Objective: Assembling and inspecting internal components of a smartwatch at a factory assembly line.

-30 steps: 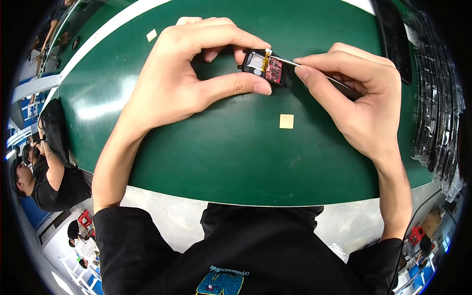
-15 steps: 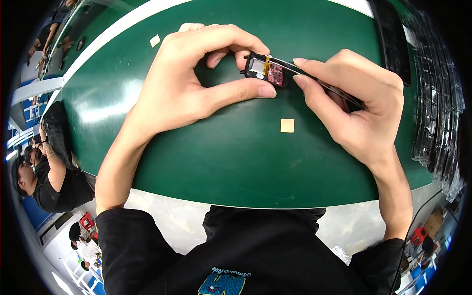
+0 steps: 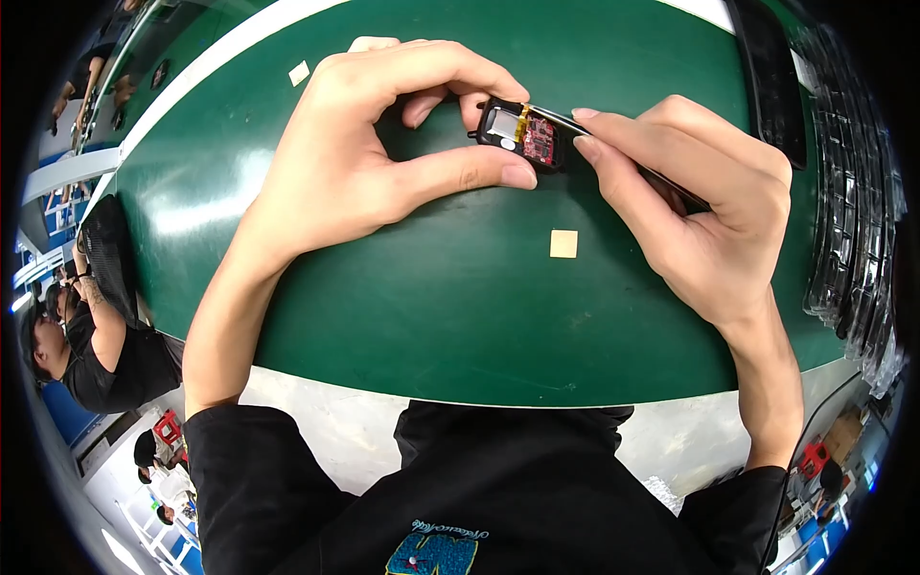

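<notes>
Between the thumb and fingers of my left hand [image 3: 383, 144] is a small black device casing [image 3: 476, 133], its inside facing up. Within it show a silvery battery-like block [image 3: 502, 125], a strip of yellow tape [image 3: 522, 127] and a red circuit board [image 3: 541, 141]. My right hand [image 3: 700, 192] pinches a pair of metal tweezers [image 3: 558, 119]. Their tips reach the casing's upper edge beside the yellow tape; whether they grip anything there is too small to tell.
A pale square pad [image 3: 563, 243] lies on the green table [image 3: 460, 316], nearer me than the casing. Another pale square [image 3: 299, 74] is at the far left. At right are a black tray [image 3: 767, 86] and stacked clear plastic trays [image 3: 843, 211]. A person [image 3: 96, 335] sits at the left.
The tweezers have turned slightly in my right hand, their tips staying at the casing's upper edge. My left hand and the casing have barely shifted.
</notes>
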`<state>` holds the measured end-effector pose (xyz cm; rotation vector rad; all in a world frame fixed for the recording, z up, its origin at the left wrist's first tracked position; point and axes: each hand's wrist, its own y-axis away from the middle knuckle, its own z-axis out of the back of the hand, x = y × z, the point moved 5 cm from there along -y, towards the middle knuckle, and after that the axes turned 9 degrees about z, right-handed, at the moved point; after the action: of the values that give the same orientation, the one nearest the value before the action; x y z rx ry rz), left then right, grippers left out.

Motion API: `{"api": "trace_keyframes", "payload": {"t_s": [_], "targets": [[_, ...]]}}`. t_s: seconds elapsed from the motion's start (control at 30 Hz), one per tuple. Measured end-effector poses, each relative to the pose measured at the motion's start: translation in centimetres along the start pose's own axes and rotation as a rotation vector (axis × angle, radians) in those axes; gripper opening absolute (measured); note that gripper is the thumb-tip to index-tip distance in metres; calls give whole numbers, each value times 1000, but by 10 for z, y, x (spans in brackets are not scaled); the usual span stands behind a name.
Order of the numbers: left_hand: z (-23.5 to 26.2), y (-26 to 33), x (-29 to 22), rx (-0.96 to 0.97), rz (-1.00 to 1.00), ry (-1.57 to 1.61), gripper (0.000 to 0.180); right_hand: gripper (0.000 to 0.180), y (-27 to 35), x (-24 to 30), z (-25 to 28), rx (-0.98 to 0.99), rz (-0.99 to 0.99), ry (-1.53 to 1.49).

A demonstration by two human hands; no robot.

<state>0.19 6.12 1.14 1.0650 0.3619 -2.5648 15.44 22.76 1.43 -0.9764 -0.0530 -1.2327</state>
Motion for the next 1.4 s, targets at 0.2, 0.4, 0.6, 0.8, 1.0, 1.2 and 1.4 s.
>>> {"api": "trace_keyframes", "payload": {"t_s": [0.2, 0.4, 0.6, 0.8, 1.0, 1.2, 1.4], "targets": [[4, -3, 5, 70, 3, 69, 56, 18, -1, -4, 4, 47, -122, -169], [5, -2, 4, 90, -20, 51, 57, 15, -1, -5, 3, 71, -146, -162], [4, -3, 5, 93, -28, 35, 56, 14, -2, -5, 2, 97, -151, -160], [5, -3, 4, 96, -17, 16, 56, 14, -2, -6, 1, 80, -157, -157], [5, -3, 3, 90, -36, 4, 54, 14, -3, -5, 1, 91, -167, -160], [3, -2, -1, 75, -64, 12, 52, 15, -2, -5, 0, 87, -164, -160], [-1, -3, -1, 69, -160, -20, 46, 15, -1, -6, -2, 87, -155, -167]]}}
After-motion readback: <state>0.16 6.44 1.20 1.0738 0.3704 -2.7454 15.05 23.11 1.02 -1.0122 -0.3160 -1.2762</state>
